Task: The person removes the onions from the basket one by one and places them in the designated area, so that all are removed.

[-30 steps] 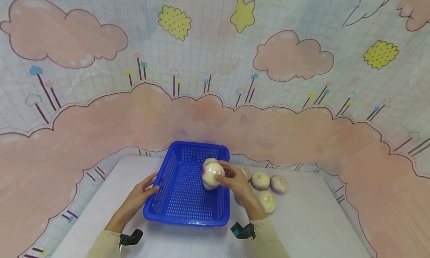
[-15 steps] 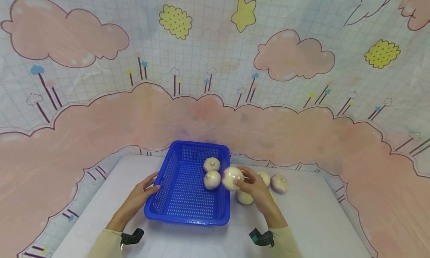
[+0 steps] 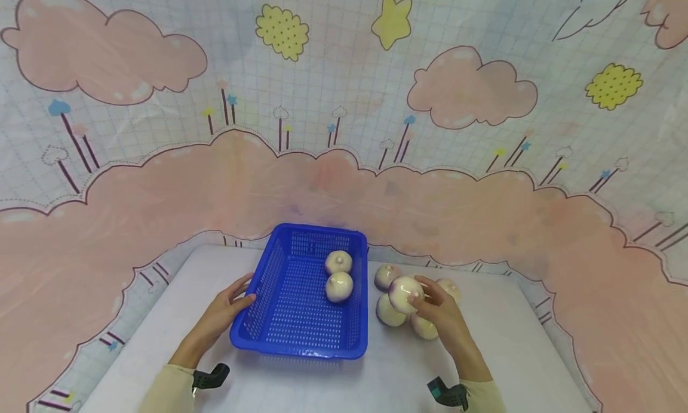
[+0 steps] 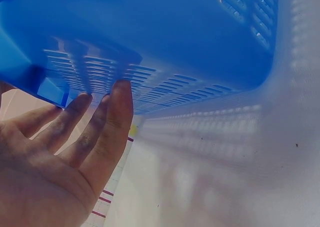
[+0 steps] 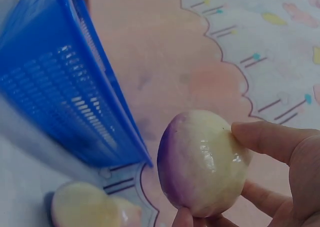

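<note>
Purple-and-cream bulb, held aloft to the person's right of the basket. Nearest the head camera lie the cream left sleeve and cream right sleeve, with a black device at the left wrist and a second device at the right. Beyond them, the right hand grasps the bulb between thumb and fingers; the right wrist view shows its glossy surface, purple on one flank and pale cream over the remainder. The left hand is unclenched, its fingers extended and lightly spread against the outer side of the blue basket, its thumb at the rim. This basket is rectangular, with slotted walls and a perforated floor. Inside, along its right wall, sit a nearer bulb and a farther bulb, close together. Outside, near the same wall, at least four loose bulbs rest on the white table, some partly hidden by the right hand and its bulb. Farthest away, a printed backdrop bears pink clouds and a yellow star over a pale grid.
</note>
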`<state>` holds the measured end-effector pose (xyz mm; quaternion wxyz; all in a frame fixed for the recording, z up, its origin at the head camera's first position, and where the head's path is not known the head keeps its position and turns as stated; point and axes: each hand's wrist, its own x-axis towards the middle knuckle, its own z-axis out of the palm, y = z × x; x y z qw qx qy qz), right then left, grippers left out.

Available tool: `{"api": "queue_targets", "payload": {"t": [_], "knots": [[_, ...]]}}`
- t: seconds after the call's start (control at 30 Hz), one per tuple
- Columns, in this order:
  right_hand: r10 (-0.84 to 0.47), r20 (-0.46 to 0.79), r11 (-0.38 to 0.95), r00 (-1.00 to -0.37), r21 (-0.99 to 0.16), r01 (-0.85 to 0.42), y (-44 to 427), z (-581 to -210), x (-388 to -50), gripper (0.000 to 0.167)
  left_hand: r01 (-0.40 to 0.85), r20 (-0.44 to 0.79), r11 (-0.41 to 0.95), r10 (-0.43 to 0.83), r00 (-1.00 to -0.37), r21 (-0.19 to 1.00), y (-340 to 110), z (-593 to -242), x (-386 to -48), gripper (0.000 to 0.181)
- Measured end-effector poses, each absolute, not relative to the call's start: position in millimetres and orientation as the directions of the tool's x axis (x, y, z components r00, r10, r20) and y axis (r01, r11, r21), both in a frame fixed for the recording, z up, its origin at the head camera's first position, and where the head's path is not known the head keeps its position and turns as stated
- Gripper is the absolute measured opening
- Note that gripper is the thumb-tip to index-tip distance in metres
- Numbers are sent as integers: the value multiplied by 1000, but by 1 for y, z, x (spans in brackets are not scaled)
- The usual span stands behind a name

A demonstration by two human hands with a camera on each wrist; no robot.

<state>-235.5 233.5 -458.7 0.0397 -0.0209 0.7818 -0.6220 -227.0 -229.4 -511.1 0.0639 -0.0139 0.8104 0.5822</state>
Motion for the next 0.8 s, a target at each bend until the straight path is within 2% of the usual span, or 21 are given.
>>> {"api": "queue_targets", "payload": {"t": [0.43,0.8], "knots": [[8,-115,277,-993,-954,112,278,-464,-224,64,-115,-139,325,51,-989,939,-230,-509,-227,73],[12,-154,250,-988,-956,153,304,-477,-217,64,-104,-129,330,56,-990,938,-230,-510,-226,71]]}}
